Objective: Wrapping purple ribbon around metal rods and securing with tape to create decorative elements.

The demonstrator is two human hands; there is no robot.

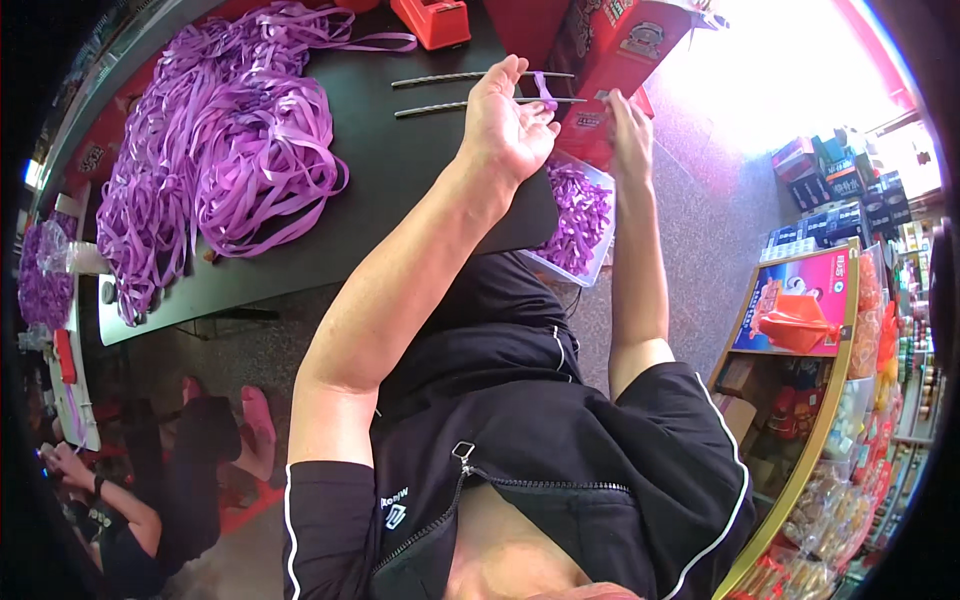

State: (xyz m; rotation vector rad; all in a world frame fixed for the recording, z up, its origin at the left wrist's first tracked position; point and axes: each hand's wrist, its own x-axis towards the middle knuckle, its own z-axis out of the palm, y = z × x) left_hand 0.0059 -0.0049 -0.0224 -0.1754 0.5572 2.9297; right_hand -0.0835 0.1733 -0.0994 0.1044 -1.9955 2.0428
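Two thin twisted metal rods (435, 108) stick out side by side over the dark tabletop, with a short purple ribbon (545, 92) looped across them near their right ends. My left hand (505, 125) is at the rods, palm showing and fingers apart, its lower fingertips close to the ribbon; the rods pass behind it. To the right, my right hand (630, 140) is beside a red box, fingers drawn together at the tips. Whatever those fingertips hold is too small to make out. Below, between my arms, a clear bin (603, 240) contains many small purple ribbon pieces.
A large heap of purple ribbon (265, 150) covers the left of the dark table (385, 190). Behind it sits a red tool-like object (432, 22). The red box (625, 45) stands beyond the bin. Stocked shelves (850, 300) line the right; another person (140, 500) sits at lower left.
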